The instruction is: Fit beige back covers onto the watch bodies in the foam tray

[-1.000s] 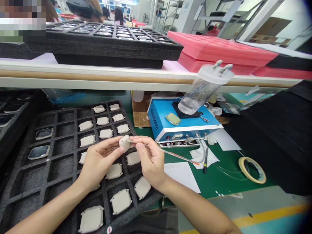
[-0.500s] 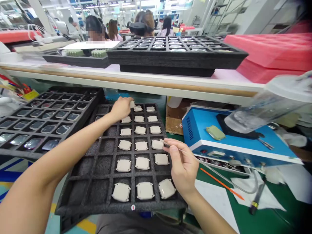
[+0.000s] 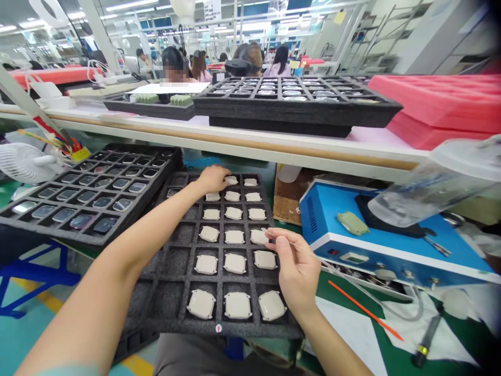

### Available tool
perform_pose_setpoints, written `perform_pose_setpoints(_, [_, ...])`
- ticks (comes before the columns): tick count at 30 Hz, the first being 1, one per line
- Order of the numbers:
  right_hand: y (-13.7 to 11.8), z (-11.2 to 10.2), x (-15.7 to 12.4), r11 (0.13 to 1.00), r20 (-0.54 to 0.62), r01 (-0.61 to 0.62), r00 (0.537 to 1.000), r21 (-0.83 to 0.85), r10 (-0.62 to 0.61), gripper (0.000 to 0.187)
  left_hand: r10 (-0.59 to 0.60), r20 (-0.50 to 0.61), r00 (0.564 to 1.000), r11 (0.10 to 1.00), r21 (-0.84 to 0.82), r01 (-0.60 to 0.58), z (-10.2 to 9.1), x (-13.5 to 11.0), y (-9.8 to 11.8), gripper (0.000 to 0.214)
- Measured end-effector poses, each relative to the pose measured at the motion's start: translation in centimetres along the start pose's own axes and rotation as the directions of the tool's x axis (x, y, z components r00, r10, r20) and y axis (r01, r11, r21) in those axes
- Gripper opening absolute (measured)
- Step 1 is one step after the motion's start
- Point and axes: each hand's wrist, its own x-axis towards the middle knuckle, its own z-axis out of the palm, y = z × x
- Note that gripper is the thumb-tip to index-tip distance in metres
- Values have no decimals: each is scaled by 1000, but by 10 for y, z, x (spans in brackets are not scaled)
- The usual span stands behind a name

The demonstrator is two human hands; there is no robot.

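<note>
A black foam tray (image 3: 238, 330) lies before me, with pale beige watch-case-like parts (image 3: 238, 305) in its right-hand columns and bare cells at the left. My left hand (image 3: 214, 179) reaches into the far row with curled fingers, beside a beige part (image 3: 231, 180). What its fingertips grip, if anything, is hidden. At the tray's right edge, my right hand (image 3: 296, 269) pinches a thin pale stick-like tool (image 3: 287, 242). The tool's tip is close to a beige part (image 3: 257, 236); whether they touch, I cannot tell.
At left stands another black tray (image 3: 84, 237) of dark glass pieces. A shelf (image 3: 250, 149) above carries trays and pink foam (image 3: 434, 104). On the right are a blue machine (image 3: 324, 209), a green part (image 3: 352, 223), an orange stick (image 3: 364, 309) and a black-handled tool (image 3: 428, 334).
My left hand has lowered slightly into the far row; the pale piece seen at its fingertips is no longer clearly visible. My right hand keeps its pinch. The whole view has shifted slightly.
</note>
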Motion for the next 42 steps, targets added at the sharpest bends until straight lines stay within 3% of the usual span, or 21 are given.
perform_pose_setpoints(4, [-1, 1, 0, 1000, -12, -7, 1000, 5, 8, 29, 51, 103, 993, 997, 49, -56, 2, 12, 19, 40])
perform_pose_setpoints(7, [-2, 0, 0, 1000, 15, 12, 1000, -2, -12, 27, 52, 95, 994, 996, 61, -57, -8, -3, 14, 46])
perform_pose_setpoints(11, [-2, -2, -1, 1000, 30, 20, 999, -10, -20, 25, -35, 52, 998, 993, 115, 29, -43, -61, -22, 56])
perform_pose_setpoints(15, [-2, -3, -2, 1000, 25, -5, 1000, -12, 5, 25, -132, 120, 984, 975, 193, 108, -77, -134, -56, 45])
perform_pose_setpoints(19, [-2, -3, -3, 1000, 13, -14, 1000, -3, 14, 24, -156, 191, 969, 973, 198, 118, -74, -181, -60, 41])
perform_pose_setpoints(23, [-2, -3, -3, 1000, -10, 1, 1000, -4, -1, 25, -201, 161, 966, 975, 127, 181, -55, -185, -57, 41])
perform_pose_setpoints(26, [-1, -4, -4, 1000, -4, -4, 1000, -11, 4, 26, -229, 100, 968, 972, 87, 220, -56, -179, -54, 30])
perform_pose_setpoints(28, [-1, -4, -4, 1000, -5, -5, 1000, -15, 5, 26, -214, 44, 976, 977, 31, 213, -62, -176, -42, 30])
perform_pose_setpoints(30, [-1, -3, -4, 1000, -20, -8, 1000, 0, 8, 26, -168, -16, 986, 966, -200, 161, -67, -171, -17, 32])
perform_pose_setpoints(32, [-1, -1, -4, 1000, -54, 2, 999, 27, -1, 25, -134, -38, 990, 804, -588, 86, -65, -164, 18, 28])
perform_pose_setpoints(35, [-2, 1, -3, 998, -115, 45, 993, 46, -39, 24, -114, 79, 990, 362, -925, 115, -48, -151, 73, 24])
perform_pose_setpoints(38, [-1, 2, -1, 995, -126, 90, 988, 33, -85, 23, -109, 206, 973, 17, -978, 209, -25, -144, 112, 39])
perform_pose_setpoints(40, [0, 2, 0, 993, -109, 116, 988, 29, -113, 21, -161, 245, 956, -95, -968, 232, -11, -144, 124, 48])
perform_pose_setpoints(42, [1, 2, 0, 991, -91, 131, 988, 35, -128, 19, -209, 263, 942, -134, -962, 239, -2, -146, 129, 44])
